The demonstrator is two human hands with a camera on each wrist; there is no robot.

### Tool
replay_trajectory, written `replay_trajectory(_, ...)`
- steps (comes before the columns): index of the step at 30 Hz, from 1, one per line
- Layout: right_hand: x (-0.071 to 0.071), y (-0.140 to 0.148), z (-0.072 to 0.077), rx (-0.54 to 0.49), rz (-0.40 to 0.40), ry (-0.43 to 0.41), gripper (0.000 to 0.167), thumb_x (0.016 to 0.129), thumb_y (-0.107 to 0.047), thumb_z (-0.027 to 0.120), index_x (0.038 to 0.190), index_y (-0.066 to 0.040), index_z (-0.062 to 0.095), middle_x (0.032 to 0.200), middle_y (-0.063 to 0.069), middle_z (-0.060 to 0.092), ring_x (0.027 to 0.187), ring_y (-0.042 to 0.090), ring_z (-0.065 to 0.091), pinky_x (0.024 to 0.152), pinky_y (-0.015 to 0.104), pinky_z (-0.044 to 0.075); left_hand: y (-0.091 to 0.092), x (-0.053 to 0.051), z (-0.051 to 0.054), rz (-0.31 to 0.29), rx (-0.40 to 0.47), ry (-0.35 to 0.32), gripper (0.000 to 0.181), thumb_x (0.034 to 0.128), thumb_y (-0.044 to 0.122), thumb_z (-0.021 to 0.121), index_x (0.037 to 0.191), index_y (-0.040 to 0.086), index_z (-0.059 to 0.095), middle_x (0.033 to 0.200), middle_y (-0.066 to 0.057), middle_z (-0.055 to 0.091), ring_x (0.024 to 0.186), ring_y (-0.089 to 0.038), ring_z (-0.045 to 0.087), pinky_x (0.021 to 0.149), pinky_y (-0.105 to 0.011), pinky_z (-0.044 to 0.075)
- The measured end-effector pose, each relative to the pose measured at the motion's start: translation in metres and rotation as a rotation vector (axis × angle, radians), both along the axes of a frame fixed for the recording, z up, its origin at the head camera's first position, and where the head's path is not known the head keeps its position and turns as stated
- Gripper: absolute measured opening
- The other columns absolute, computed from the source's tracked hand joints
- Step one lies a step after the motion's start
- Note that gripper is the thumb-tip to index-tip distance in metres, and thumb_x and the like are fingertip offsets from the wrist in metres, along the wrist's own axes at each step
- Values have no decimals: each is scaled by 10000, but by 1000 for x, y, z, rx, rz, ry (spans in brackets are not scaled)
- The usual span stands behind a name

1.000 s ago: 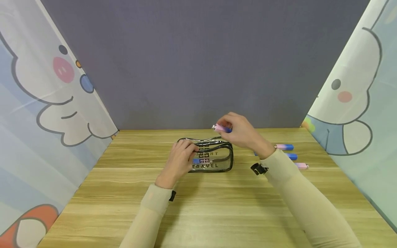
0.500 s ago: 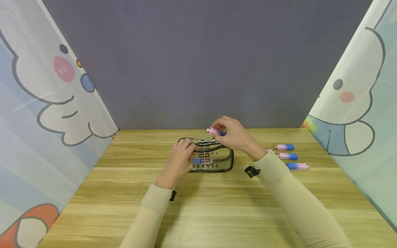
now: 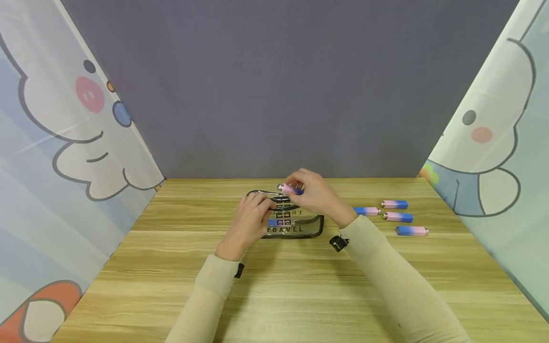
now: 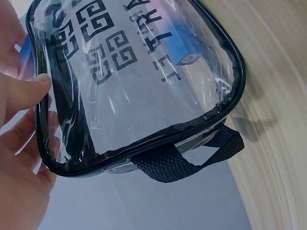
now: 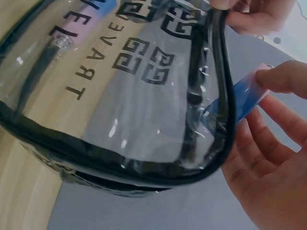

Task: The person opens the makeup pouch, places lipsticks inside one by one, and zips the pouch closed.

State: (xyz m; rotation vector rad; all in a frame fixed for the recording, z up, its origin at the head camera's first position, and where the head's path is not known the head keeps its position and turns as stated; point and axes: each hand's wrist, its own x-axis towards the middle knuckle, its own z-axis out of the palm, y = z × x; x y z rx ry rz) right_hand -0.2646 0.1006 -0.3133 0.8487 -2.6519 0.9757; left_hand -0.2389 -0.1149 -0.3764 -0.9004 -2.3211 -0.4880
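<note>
A clear toiletry bag (image 3: 310, 233) with black trim and the printed word TRAVEL stands on the table. My left hand (image 3: 250, 216) pinches its top edge at the left side. Inside, one pink-and-blue lipstick tube (image 4: 175, 38) lies at the bottom, visible through the clear wall. Just above the bag's top edge, my right hand (image 3: 315, 193) holds another pink-and-blue lipstick tube (image 3: 293, 189) between thumb and fingers, silver end pointing left. From the right wrist, that tube's blue end (image 5: 235, 103) shows beside the bag's trim. The opening itself is hard to make out.
Several more lipstick tubes lie to the right, among them a front one (image 3: 411, 231) and a back one (image 3: 394, 204). The wooden table (image 3: 171, 276) ends at a grey panel (image 3: 274, 95). Cartoon-printed sheets (image 3: 493, 119) flank both sides.
My right hand has moved left and slightly down with the lipstick tube, coming over the bag. My left hand has stayed on the bag's edge.
</note>
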Motion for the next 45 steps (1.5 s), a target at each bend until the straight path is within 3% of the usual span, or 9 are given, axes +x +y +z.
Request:
replay_trajectory(11, 0, -6, -9, -4, -15, -33, 239, 928, -175, 738, 1133, -56, 713, 999, 41, 625, 881, 205, 579, 766, 370, 503, 0, 0, 0, -4, -7, 13, 143, 889, -49, 731, 946, 81, 712, 1007, -55, 658, 954, -265, 577, 795, -394, 429)
replay_trajectory(21, -1, -11, -18, 103, 8, -4, 253, 933, -134, 712, 1166, -34, 709, 1028, 59, 633, 870, 200, 586, 768, 367, 513, -1, 1, 0, 3, -9, 19, 141, 885, -41, 740, 946, 82, 708, 1014, -57, 655, 955, -267, 574, 788, -395, 432)
replay_trajectory(33, -1, -20, -10, 253, -9, -16, 269, 926, -117, 695, 1184, -47, 723, 1083, 50, 649, 925, 208, 585, 821, 377, 507, -1, 1, 0, -5, -7, 19, 136, 895, -41, 730, 940, 83, 701, 1018, -59, 655, 946, -265, 570, 778, -390, 421)
replay_trajectory(39, 1, -19, -7, 270, 13, -38, 273, 942, -119, 658, 1200, -60, 724, 1071, 59, 638, 915, 216, 586, 790, 393, 506, -2, 2, 1, -4, -9, 19, 143, 894, -37, 734, 952, 91, 708, 1026, -56, 654, 947, -263, 573, 787, -393, 429)
replay_trajectory(45, 4, -17, -1, 266, 17, -53, 296, 937, -123, 649, 1216, -48, 715, 1099, 76, 637, 985, 250, 600, 844, 430, 516, -2, 2, 1, -10, -1, 32, 145, 887, -40, 738, 949, 87, 706, 1015, -58, 655, 939, -268, 576, 787, -399, 435)
